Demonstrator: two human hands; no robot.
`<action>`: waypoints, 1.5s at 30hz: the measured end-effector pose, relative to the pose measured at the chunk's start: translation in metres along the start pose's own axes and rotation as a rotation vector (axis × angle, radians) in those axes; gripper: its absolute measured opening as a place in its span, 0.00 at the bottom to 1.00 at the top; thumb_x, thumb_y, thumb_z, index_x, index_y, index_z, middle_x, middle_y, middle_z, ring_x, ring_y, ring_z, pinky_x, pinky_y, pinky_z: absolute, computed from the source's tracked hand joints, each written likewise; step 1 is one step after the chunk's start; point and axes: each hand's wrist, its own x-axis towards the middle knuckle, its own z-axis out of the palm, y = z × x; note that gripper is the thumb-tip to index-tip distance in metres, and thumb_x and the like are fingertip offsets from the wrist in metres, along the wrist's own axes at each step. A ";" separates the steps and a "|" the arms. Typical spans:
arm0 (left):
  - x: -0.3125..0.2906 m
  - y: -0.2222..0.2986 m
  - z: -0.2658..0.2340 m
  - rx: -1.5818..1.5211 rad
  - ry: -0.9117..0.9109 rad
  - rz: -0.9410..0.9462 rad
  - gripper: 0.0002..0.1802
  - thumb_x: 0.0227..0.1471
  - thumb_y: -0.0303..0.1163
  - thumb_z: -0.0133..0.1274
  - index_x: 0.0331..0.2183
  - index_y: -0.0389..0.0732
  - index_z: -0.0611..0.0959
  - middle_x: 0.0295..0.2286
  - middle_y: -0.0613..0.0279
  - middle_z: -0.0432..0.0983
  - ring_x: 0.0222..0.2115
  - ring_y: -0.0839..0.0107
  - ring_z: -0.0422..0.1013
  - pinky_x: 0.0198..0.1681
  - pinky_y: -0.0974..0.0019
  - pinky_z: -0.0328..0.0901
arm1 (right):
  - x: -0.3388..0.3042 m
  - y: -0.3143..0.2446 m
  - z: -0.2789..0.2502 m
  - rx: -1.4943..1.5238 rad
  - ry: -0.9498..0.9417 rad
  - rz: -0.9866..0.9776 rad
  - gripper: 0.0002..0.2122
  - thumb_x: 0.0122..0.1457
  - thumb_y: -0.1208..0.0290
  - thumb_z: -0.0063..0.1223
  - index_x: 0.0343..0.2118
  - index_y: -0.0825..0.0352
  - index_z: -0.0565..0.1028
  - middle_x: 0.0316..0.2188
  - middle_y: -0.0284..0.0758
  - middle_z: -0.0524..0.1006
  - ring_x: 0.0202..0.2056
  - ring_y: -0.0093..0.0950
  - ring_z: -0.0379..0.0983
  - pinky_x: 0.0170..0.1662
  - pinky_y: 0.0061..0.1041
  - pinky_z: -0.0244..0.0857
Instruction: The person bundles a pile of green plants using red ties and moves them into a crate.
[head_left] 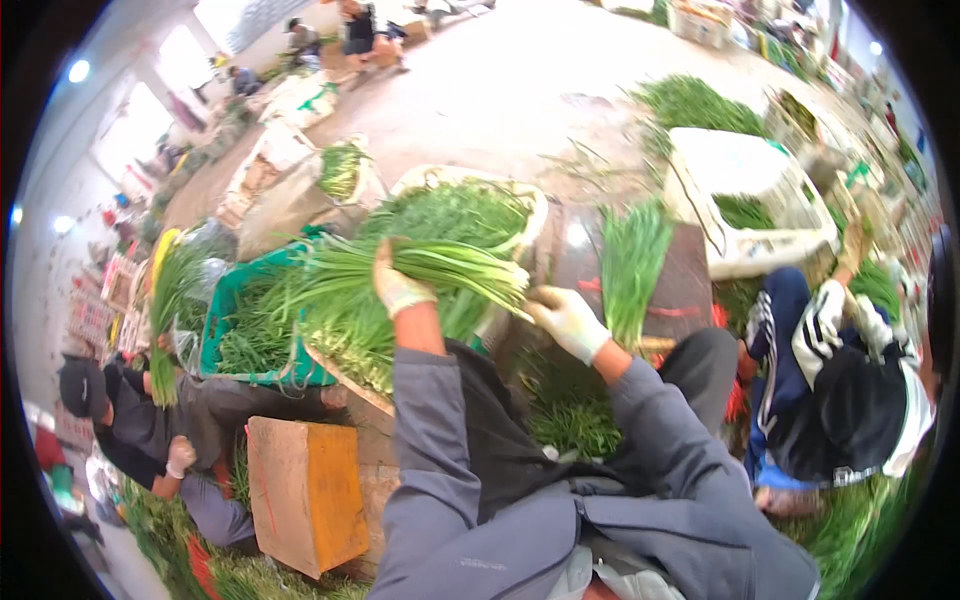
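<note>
A bunch of long green chives (pixel 465 262) lies across in front of me, its pale ends pointing right and its leaf tips left. My left hand (pixel 398 284), in a whitish glove, is closed around the middle of the bunch. At the pale ends, my right hand (pixel 568 318), also gloved, is closed with thumb and fingers pinching the stalk ends. Below the bunch is a heap of loose chives (pixel 352 342). Another bundle of chives (pixel 636 262) rests on a dark brown board (pixel 688 262) to the right, beside red strips.
A green crate (pixel 214 325) of greens stands left, a cream crate (pixel 541 222) of greens ahead. A white crate (pixel 745 258) is at right. An orange-faced wooden block (pixel 338 495) sits lower left. Co-workers sit on both sides; the left one holds a bunch of greens (pixel 168 310).
</note>
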 end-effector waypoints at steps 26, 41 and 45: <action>-0.002 0.004 0.010 -0.065 0.234 0.036 0.12 0.54 0.37 0.52 0.34 0.39 0.79 0.33 0.53 0.78 0.31 0.54 0.74 0.38 0.46 0.70 | -0.057 0.108 0.003 -0.532 -0.173 -0.104 0.19 0.48 0.59 0.63 0.41 0.64 0.77 0.36 0.43 0.79 0.39 0.43 0.76 0.43 0.38 0.70; -0.016 -0.035 0.001 0.141 0.074 -0.359 0.07 0.56 0.33 0.52 0.31 0.40 0.78 0.30 0.57 0.77 0.32 0.57 0.73 0.41 0.49 0.70 | 0.033 -0.002 0.023 -0.107 -0.219 -0.041 0.54 0.41 0.62 0.68 0.66 0.67 0.40 0.49 0.59 0.71 0.51 0.45 0.71 0.55 0.34 0.64; -0.035 -0.048 0.015 0.223 -0.063 -0.323 0.07 0.52 0.30 0.57 0.33 0.38 0.80 0.30 0.56 0.77 0.31 0.60 0.73 0.38 0.54 0.71 | 0.016 0.021 0.033 0.044 -0.104 -0.048 0.47 0.45 0.65 0.66 0.65 0.68 0.48 0.48 0.53 0.73 0.52 0.43 0.72 0.53 0.32 0.65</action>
